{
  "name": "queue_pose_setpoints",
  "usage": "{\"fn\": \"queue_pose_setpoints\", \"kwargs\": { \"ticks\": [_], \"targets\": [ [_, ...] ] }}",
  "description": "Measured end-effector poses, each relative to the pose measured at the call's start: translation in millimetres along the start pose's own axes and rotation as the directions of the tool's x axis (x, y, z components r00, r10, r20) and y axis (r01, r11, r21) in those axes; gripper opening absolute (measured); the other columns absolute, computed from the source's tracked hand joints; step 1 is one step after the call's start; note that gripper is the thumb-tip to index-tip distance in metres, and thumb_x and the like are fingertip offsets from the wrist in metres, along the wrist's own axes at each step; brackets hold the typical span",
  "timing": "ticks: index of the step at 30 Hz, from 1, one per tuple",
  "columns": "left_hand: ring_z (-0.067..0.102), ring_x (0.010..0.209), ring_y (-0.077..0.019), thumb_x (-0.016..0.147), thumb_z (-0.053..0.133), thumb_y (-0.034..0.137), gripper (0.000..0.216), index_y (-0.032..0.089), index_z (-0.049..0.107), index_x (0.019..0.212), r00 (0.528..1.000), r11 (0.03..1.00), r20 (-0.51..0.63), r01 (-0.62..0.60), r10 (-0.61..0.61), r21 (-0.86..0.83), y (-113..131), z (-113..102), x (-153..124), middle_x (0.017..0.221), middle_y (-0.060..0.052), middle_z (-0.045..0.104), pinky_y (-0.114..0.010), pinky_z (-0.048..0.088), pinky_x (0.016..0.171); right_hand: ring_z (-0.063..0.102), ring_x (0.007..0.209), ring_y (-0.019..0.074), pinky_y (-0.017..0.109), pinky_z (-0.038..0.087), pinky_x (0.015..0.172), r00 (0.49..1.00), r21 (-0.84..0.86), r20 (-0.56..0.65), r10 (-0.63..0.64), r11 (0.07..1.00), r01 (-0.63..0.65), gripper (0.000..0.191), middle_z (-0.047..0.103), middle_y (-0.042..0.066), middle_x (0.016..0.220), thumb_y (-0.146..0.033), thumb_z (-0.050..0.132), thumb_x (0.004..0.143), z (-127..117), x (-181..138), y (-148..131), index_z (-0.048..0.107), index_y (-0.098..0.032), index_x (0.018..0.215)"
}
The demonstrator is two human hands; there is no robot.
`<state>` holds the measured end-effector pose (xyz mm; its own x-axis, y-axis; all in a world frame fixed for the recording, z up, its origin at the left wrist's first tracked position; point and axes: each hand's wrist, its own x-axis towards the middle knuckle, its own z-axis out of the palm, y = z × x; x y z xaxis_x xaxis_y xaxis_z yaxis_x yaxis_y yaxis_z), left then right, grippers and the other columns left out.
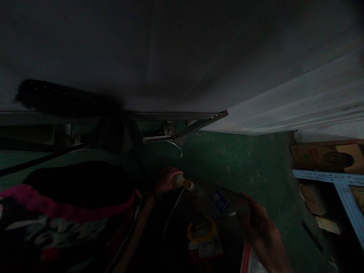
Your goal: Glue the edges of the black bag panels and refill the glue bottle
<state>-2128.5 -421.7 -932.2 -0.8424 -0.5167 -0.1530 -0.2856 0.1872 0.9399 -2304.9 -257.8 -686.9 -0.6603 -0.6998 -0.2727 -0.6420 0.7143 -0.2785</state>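
The picture is very dark. My left hand (167, 179) is closed around a small pale bottle (178, 181), tilted with its mouth towards the spout (191, 185) of a rectangular metal can (207, 195). An amber-coloured part shows between the bottle and the spout; I cannot tell whether it is liquid or a cap. A blue sticker (220, 201) is on the can's top, and yellow and red print shows on its side. My right hand (264, 229) grips the can at its right end; part of its fingers is lost in shadow.
A grey panel (170, 68) overhangs the far side, its lower corner near the green floor (227, 151). Dark fabric with a pink trim (76, 206) fills the lower left. At right stand a cardboard box (309, 155) and a blue metal frame (345, 197).
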Motion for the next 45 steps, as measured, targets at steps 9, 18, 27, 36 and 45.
{"fn": "queue_pose_setpoints", "kwargs": {
  "ticks": [9,18,27,36,45],
  "targets": [
    [0.049,0.11,-0.0247,0.06,0.068,0.023,0.054,0.027,0.058,0.113,1.0,1.0,0.01,0.006,-0.005,-0.015,-3.1,4.0,-0.1,0.117,-0.003,0.059,-0.036,0.033,0.096,0.052,0.107,0.0244,0.04,0.045,0.091,0.998,0.045,0.003,0.064,0.997,-0.064,0.049,0.053,0.005,0.119,-0.049,0.05,0.079,-1.2,-7.7,-18.6,0.047,-0.028,0.123],
    [0.05,0.111,-0.0242,0.06,0.068,0.023,0.055,0.024,0.058,0.114,1.0,1.0,-0.002,0.006,-0.006,-0.009,-3.0,5.4,-0.9,0.118,-0.003,0.059,-0.036,0.033,0.097,0.052,0.107,0.0249,0.039,0.044,0.091,0.996,0.055,0.002,0.091,0.994,-0.091,0.051,0.054,0.005,0.117,-0.051,0.052,0.077,-0.9,-5.8,-18.1,0.048,-0.027,0.122],
    [0.05,0.109,-0.0239,0.058,0.07,0.02,0.055,0.025,0.059,0.111,1.0,1.0,0.001,0.016,-0.016,-0.011,0.9,2.6,0.1,0.116,-0.002,0.061,-0.036,0.034,0.096,0.054,0.102,0.0248,0.038,0.045,0.086,0.992,0.056,0.011,0.126,0.99,-0.126,0.054,0.055,0.006,0.115,-0.051,0.052,0.074,-1.2,-4.5,-18.0,0.049,-0.024,0.121],
    [0.049,0.111,-0.0239,0.058,0.068,0.019,0.056,0.023,0.058,0.114,1.0,1.0,0.01,0.03,-0.03,-0.009,6.6,0.5,-1.5,0.118,-0.003,0.06,-0.036,0.033,0.097,0.054,0.104,0.0256,0.039,0.046,0.086,0.997,0.066,-0.021,0.069,0.996,-0.068,0.055,0.056,0.008,0.115,-0.052,0.052,0.075,-0.1,-3.7,-11.1,0.05,-0.022,0.121],
    [0.049,0.11,-0.0245,0.057,0.069,0.02,0.057,0.025,0.058,0.113,1.0,1.0,0.001,0.023,-0.023,-0.003,3.2,2.6,-0.3,0.117,-0.002,0.06,-0.036,0.032,0.097,0.056,0.102,0.0248,0.036,0.049,0.081,0.999,0.029,-0.013,0.038,0.999,-0.038,0.052,0.057,0.006,0.114,-0.05,0.053,0.076,0.2,-1.7,-6.6,0.05,-0.024,0.121]
  ]
}}
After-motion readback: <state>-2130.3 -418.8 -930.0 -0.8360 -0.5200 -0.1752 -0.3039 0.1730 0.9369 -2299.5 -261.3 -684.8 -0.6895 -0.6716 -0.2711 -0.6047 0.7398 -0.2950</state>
